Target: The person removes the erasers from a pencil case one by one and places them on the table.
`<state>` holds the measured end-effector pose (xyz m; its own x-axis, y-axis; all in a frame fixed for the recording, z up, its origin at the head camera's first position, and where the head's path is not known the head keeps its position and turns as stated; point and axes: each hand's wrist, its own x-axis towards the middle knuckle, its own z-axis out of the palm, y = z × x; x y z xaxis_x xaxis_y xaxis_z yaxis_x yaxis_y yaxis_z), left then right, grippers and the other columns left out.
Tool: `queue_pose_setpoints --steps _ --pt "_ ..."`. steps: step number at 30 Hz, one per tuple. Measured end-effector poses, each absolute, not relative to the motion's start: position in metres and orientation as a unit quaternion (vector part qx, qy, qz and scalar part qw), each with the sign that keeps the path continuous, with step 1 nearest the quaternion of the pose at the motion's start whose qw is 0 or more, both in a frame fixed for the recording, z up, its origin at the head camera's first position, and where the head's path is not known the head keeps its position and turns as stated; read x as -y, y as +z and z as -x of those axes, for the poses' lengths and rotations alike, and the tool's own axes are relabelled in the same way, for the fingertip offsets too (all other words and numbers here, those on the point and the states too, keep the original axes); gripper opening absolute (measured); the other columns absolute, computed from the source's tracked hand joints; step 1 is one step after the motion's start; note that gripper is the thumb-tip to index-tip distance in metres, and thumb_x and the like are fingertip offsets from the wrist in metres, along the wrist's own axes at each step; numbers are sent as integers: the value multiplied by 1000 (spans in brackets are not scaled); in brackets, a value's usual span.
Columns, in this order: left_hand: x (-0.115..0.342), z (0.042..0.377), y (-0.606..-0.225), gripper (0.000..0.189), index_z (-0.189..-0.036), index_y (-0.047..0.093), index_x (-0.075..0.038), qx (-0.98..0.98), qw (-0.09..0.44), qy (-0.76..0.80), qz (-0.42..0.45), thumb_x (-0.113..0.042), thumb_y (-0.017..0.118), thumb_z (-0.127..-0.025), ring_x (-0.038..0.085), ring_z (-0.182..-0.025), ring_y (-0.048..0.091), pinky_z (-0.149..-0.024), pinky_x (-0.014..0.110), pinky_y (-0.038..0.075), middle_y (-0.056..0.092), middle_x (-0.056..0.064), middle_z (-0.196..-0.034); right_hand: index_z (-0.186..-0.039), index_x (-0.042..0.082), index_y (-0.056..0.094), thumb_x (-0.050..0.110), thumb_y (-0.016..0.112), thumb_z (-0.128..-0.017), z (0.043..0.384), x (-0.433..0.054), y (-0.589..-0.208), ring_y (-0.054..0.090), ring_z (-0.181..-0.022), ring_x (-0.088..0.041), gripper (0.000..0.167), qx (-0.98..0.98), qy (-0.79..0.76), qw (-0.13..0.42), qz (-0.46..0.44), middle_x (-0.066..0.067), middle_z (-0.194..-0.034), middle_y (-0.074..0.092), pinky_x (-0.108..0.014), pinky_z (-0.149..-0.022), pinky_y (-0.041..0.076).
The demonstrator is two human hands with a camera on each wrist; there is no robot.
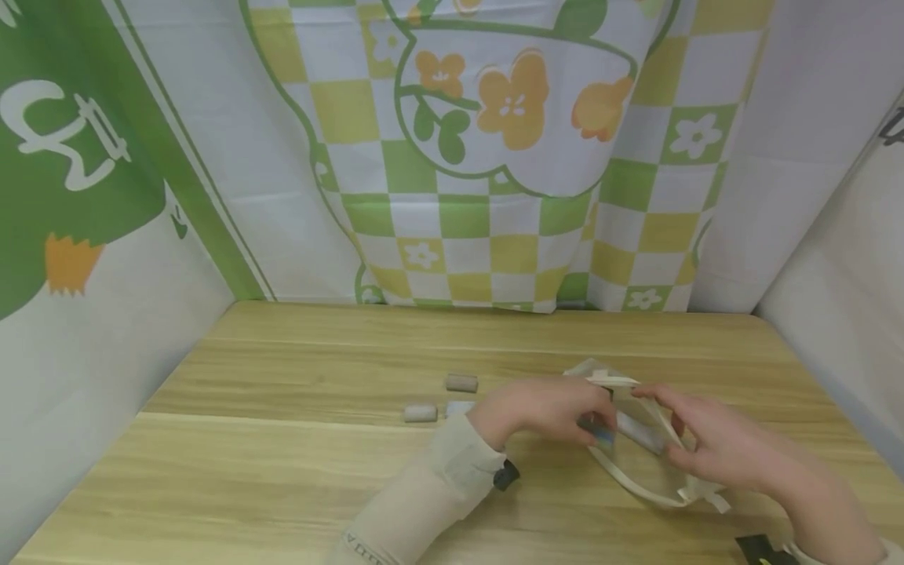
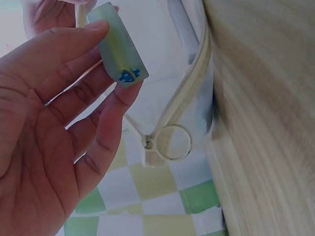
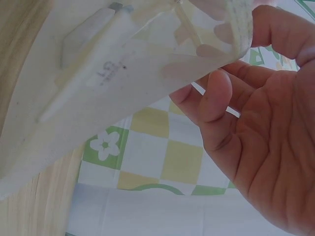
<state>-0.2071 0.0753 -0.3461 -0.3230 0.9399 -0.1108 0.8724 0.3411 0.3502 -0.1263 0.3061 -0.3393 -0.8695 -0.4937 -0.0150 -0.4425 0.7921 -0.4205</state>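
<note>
- Pale green and box-shaped, a small block [image 2: 118, 46] with a blue mark sits in the left hand [image 1: 554, 410], thumb and fingers pinching it, right of centre in the lower half of the head view.
- From where I stand, that block is over the opening of a translucent pouch [image 1: 633, 485] with a cream zip edge.
- The right hand [image 1: 730, 443], lower right of the frame, has its fingers and thumb clamped on the pouch's rim.
- Inside the pouch I make out a whitish bar [image 1: 639, 434], between the two hands.
- Near the lower centre, a brown cylinder [image 1: 462, 383] and a greyish cylinder [image 1: 420, 413] lie apart on the wooden table [image 1: 247, 486]; a pale piece [image 1: 457, 408] is partly hidden by the left wrist.
- Checked green-and-yellow cloth [image 1: 466, 212] hangs at upper centre.
</note>
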Motion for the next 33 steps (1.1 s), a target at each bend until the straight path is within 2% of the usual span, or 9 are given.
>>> queue_pose_setpoints --steps 7,15,27,33 --pt "-68 208 -338 28 -120 68 -10 -799 151 148 -563 -12 70 -92 5 -106 62 -92 9 44 68 -2 -119 -144 6 41 6 69 -83 127 -307 -339 41 -57 1 67 -941 -216 85 244 0 -88 56 -22 -47 40" --pt "-57 213 -335 27 -118 70 -8 -798 108 129 -579 -16 70 -92 8 -100 62 -87 10 44 70 0 -114 -143 5 42 5 68 -83 127 -307 -339 39 -53 2 66 -942 -211 75 249 0 -85 54 -22 -45 39" --pt "-39 218 -332 26 -116 70 -7 -803 115 156 -563 -16 71 -92 11 -96 63 -84 13 47 70 4 -114 -142 6 44 5 69 -82 126 -307 -339 38 -53 2 66 -943 -206 57 254 1 -84 53 -21 -45 39" --pt "-34 219 -336 25 -116 71 -9 -809 110 139 -561 -15 71 -91 10 -95 63 -84 13 47 70 1 -110 -143 6 43 5 69 -82 126 -306 -339 39 -54 2 66 -944 -205 63 251 1 -85 53 -21 -46 39"
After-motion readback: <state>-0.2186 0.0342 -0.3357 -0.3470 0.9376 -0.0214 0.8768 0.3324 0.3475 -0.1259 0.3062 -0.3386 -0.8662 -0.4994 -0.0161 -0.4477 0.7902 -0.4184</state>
